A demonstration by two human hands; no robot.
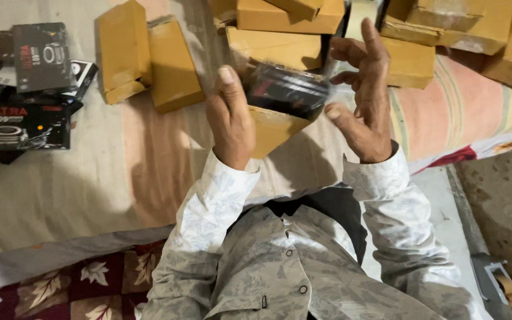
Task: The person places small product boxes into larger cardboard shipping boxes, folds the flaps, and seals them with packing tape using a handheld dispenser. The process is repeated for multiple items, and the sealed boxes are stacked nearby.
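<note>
Across the striped bed (90, 178) lie tan cartons (149, 59). Above it, the left hand (230, 121) grips a black box (285, 89) half inside a tan carton (271, 127); the right hand (365, 95) hovers beside it, fingers (374, 38) spread. Seating the box seemingly needs a steady push.

Two hands: left hand (230, 121), right hand (362, 98). One black box (285, 89) sits between them, atop one brown carton (271, 127). Two more brown cartons (146, 59) lie left; several black boxes (28, 89) are stacked, uncountable

Left hand (230, 121) grips black box (285, 90); right hand (364, 101) spread beside it.
</note>
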